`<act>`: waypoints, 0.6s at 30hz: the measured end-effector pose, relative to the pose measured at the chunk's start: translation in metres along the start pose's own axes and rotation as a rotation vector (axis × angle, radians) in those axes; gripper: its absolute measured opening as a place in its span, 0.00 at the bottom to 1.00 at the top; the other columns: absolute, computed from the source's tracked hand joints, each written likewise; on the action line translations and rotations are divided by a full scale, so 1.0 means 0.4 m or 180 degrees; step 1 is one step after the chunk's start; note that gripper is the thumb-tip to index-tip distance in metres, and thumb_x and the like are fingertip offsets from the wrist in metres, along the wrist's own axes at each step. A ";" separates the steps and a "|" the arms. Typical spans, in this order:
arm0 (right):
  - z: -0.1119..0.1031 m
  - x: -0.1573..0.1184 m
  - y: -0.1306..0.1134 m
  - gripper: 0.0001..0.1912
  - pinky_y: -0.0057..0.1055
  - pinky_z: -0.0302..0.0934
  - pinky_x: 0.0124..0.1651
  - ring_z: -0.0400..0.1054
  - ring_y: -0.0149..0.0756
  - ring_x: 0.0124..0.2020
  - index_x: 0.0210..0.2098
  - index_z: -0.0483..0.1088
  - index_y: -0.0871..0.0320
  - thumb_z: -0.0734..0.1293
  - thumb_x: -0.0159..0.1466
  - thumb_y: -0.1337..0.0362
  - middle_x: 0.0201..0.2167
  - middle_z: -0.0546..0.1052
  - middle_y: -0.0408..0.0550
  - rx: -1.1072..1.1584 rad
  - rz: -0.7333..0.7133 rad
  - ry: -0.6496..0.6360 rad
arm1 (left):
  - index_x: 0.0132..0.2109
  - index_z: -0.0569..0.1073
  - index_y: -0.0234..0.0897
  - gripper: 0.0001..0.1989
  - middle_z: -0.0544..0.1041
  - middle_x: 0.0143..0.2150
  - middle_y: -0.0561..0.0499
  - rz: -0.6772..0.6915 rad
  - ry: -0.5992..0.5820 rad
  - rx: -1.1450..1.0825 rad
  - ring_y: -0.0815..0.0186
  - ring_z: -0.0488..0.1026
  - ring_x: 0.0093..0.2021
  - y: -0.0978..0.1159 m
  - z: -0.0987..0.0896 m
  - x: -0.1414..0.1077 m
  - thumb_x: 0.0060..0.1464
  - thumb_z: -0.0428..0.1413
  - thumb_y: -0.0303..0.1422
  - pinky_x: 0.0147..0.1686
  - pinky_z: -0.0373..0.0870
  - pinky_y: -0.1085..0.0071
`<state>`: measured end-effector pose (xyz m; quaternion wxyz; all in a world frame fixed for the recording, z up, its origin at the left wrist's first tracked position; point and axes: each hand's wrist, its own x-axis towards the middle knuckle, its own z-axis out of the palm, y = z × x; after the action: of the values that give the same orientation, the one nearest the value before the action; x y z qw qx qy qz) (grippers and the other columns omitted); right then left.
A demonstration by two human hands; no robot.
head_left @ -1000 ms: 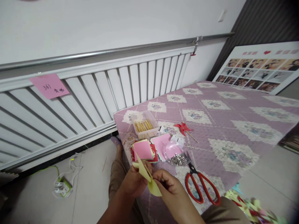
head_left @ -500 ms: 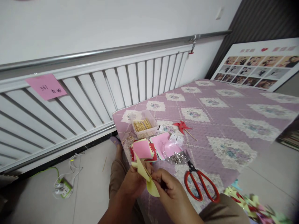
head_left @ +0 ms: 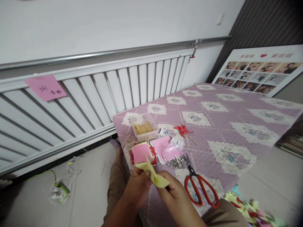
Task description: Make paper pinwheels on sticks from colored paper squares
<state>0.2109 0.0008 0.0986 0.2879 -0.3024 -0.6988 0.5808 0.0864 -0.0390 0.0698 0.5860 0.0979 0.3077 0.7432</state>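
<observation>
A yellow paper pinwheel [head_left: 155,177], its blades folded and curved, is held between both hands above the near edge of the covered surface. My left hand [head_left: 138,186] pinches its left side, with the thumb near the middle. On the right side, my right hand [head_left: 171,195] grips the paper between thumb and fingers. Just beyond lie a stack of coloured paper squares [head_left: 142,153] and a clear round dish of small metal fasteners [head_left: 177,162]. Red-handled scissors [head_left: 196,181] rest to the right of my right hand.
A clear plastic box of wooden sticks [head_left: 143,127] stands at the back left. A finished red pinwheel [head_left: 183,130] lies on the purple patterned cover [head_left: 208,126]. Colourful pinwheels [head_left: 251,209] are heaped at lower right. A white radiator [head_left: 132,85] runs along the wall.
Both hands have turned the yellow pinwheel, so its right blade now points rightward rather than hanging down. The view has shifted slightly.
</observation>
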 end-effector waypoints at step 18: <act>0.012 0.002 0.111 0.24 0.22 0.50 0.20 0.56 0.23 0.16 0.26 0.67 0.58 0.77 0.44 0.48 0.17 0.68 0.35 0.2054 0.1582 0.0561 | 0.31 0.74 0.32 0.10 0.70 0.19 0.55 -0.0294 0.0088 0.0815 0.68 0.69 0.19 -0.034 0.046 0.016 0.43 0.63 0.35 0.23 0.66 0.72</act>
<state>0.2109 0.0046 0.0541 0.2777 -0.4047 -0.3593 0.7937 0.1050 -0.0249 0.0752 0.5980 0.1474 0.4123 0.6713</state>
